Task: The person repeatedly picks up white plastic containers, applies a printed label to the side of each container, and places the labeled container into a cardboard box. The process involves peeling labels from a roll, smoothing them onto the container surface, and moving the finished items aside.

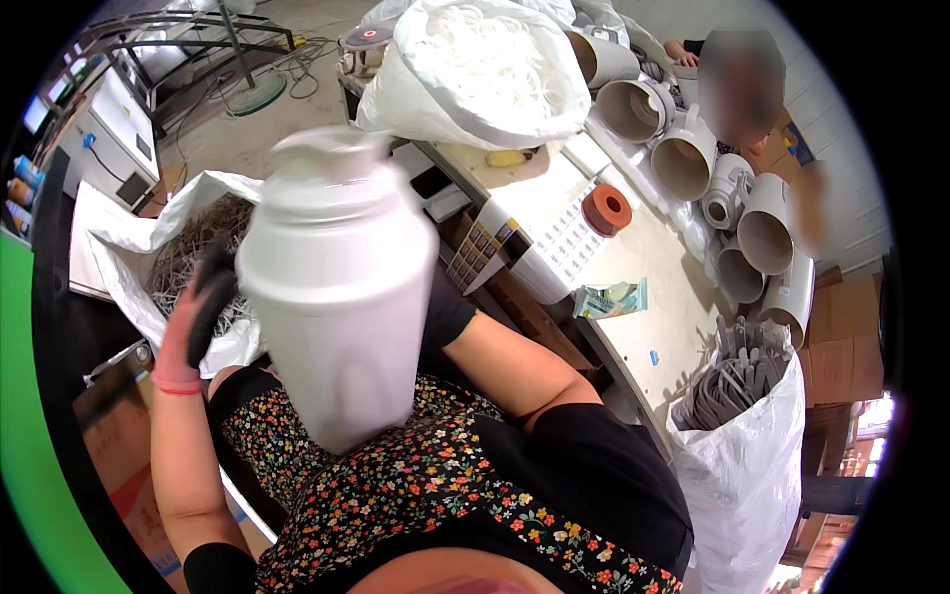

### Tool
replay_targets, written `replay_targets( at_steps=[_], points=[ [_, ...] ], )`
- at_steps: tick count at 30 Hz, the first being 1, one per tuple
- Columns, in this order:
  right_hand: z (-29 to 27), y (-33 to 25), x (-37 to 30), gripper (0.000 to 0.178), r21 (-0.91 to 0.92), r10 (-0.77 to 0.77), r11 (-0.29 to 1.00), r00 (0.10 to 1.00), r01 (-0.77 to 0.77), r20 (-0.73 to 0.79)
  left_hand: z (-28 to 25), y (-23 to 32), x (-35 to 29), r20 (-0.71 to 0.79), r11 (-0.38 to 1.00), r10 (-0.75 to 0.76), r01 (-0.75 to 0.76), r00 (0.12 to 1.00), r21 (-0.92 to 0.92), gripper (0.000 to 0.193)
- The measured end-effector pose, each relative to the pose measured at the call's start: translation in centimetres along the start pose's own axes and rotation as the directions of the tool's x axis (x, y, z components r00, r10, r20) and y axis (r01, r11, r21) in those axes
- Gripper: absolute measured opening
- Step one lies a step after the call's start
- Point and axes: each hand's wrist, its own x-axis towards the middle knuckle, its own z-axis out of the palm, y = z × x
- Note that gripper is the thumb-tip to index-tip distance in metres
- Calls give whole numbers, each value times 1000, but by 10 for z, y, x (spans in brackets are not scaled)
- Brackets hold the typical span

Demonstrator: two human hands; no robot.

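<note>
A large pale grey plastic pipe fitting (336, 297), smeared by motion, is up in front of my body, with a wide collar and a narrower neck at its top. My right hand (450, 315), in a black glove, grips it from the right side; its fingers are hidden behind the fitting. My left hand (201, 315), in a pink glove with a black palm, is beside the fitting's left edge, fingers stretched upward and somewhat blurred. Whether it touches the fitting I cannot tell. Behind that hand is a white sack (124, 233) of thin grey plastic scraps.
The workbench (683, 327) carries a roll of orange-brown tape (607, 210), label sheets (574, 243), a green packet (612, 298) and several grey pipe fittings (683, 163). White sacks hold white rings (485, 69) and grey strips (737, 381). Another person (742, 89) is across the bench.
</note>
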Motion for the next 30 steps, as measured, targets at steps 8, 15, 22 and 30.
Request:
replay_targets(
  at_steps=[8,15,22,30],
  points=[
    [-83,46,-7,40,-884,-509,-72,745,462,431,48,45,35,-117,978,176,-187,977,-93,42],
    [-243,24,-53,50,-888,-710,-247,697,-387,-107,30,1,31,-293,991,82,-109,953,-76,40],
    [-262,31,-57,31,-961,-781,-10,602,-277,-165,21,-8,37,-316,987,55,-99,947,-126,41],
    [-255,28,-49,21,-945,-786,31,575,-327,-225,18,-9,34,-311,988,80,-116,947,-98,40]
  ],
)
